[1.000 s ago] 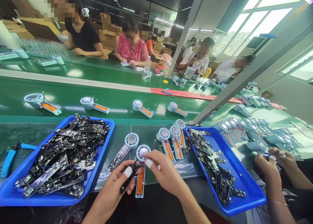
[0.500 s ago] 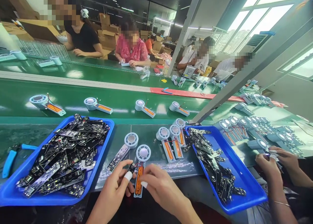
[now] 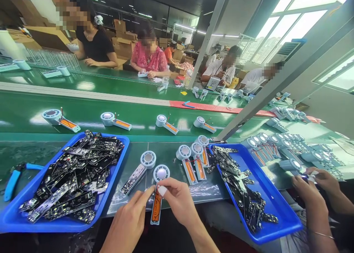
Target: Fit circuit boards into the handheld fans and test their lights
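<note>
A light-blue handheld fan (image 3: 161, 173) lies at the bench's near edge, its round head pointing away. Its handle is uncovered and shows an orange battery (image 3: 156, 208). My left hand (image 3: 129, 218) is at the left of the handle, fingers bent, fingertips at the handle's top. What it holds is hidden behind the fingers. On the right, my right hand (image 3: 178, 201) pinches at the neck of the fan, its wrapped thumb against the fingers. What lies in that pinch is too small to make out. Beside them rests another fan (image 3: 148, 159) with a circuit board (image 3: 134, 179) along its handle.
Blue trays (image 3: 125, 149) (image 3: 287, 223) of circuit boards flank the hands. Blue-handled cutters (image 3: 12, 183) lie far left. Several open fans (image 3: 190, 172) stand right of centre; more line the green belt (image 3: 138, 109). A co-worker's hands (image 3: 312, 188) work at the right. People sit opposite.
My left hand has turned over, hiding the small black board that showed in its fingers. My right hand has moved up the handle to the fan's neck. The belt fans have shifted slightly right.
</note>
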{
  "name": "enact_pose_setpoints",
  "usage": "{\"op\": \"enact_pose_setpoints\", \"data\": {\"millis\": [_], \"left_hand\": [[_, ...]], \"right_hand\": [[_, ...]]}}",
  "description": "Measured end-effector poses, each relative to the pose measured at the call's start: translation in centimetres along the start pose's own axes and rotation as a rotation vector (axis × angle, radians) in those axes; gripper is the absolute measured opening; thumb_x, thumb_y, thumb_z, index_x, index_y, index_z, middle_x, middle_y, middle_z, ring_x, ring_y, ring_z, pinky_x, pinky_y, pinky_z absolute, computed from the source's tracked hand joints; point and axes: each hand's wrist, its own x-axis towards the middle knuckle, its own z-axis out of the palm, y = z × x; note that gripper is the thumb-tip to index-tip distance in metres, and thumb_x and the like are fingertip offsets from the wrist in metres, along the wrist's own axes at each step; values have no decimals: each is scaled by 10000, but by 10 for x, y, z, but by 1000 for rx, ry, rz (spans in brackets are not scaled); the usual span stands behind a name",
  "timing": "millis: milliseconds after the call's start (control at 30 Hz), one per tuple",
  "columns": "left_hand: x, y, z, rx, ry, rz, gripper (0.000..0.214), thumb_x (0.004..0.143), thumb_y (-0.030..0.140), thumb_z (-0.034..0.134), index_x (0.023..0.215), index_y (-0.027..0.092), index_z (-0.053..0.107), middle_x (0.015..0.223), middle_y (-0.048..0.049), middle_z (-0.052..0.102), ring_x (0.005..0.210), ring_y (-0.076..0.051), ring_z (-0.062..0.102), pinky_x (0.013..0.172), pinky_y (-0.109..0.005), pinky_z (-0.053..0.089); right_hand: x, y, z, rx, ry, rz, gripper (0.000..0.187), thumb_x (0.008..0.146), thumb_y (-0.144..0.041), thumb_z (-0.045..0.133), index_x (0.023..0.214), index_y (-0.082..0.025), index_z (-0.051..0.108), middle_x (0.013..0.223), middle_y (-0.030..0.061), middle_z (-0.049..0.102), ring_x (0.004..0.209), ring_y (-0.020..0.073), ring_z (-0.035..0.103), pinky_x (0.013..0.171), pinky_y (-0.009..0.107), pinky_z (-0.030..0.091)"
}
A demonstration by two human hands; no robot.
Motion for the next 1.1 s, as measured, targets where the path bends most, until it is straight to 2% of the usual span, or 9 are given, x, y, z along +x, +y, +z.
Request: {"op": "enact_pose_setpoints", "data": {"millis": [67,133,233,367,567,733,867,1000,1100], "left_hand": [[1,-3,4,-132,61,-63,483,953,201,350,1410,305,469,1180,-36,747,1019,-223,743,786,-314,598],[2,-4,7,-238,86,-167,428,950,267,400,1373,292,464,1130,-26,772,1027,-234,743,802,-336,606],[3,-2,8,-382,100,-258,321,943,332,425,1242,288,535,1129,-26,773,979,-234,759,750,-319,617],[3,5,6,-480,126,-257,281,922,323,429,1148,272,588,1130,-38,771,893,-216,776,649,-270,618],[3,11,10,-386,276,-110,260,909,247,466,1123,257,613,1027,-3,801,867,-183,782,601,-217,621],[0,9,17,-137,429,138,302,961,217,445,1213,182,608,1070,-59,794,920,-178,774,763,-231,622],[0,6,16,-105,431,210,343,978,198,427,1277,169,592,1146,-74,772,992,-173,756,846,-230,599],[2,6,11,-288,322,74,306,978,235,460,1222,194,640,1112,-44,784,946,-173,768,821,-223,611],[1,7,11,-352,301,22,307,977,252,456,1197,186,659,1073,-46,793,908,-181,776,805,-240,622]], "right_hand": [[-1,-1,2,-27,-3,-3,173,835,-327,733,903,-173,770,847,43,698,722,147,618,689,265,508],[-2,-1,4,-39,8,27,169,830,-319,731,910,-173,763,789,36,703,696,154,627,676,268,509],[-2,-4,6,-91,-9,15,138,860,-289,690,907,-173,749,781,36,708,729,175,656,697,276,513],[-3,-12,5,-362,-28,-102,123,894,-191,612,884,-191,734,858,32,695,789,167,637,702,254,485],[-5,-13,6,-782,-20,-334,187,876,-62,543,906,-194,672,851,20,624,730,145,575,658,243,431],[-10,-9,9,-1040,-36,-446,207,902,-35,501,953,-199,617,943,54,626,853,205,596,737,294,450],[-9,-12,9,-966,-57,-431,197,909,-46,506,946,-202,620,916,44,630,806,185,595,701,271,439],[-4,-19,8,-844,-46,-303,179,879,-50,543,870,-201,638,833,15,630,720,152,579,649,245,414],[-3,-19,9,-864,-26,-287,180,873,-52,539,856,-202,636,815,15,620,710,156,574,648,248,410]]}}
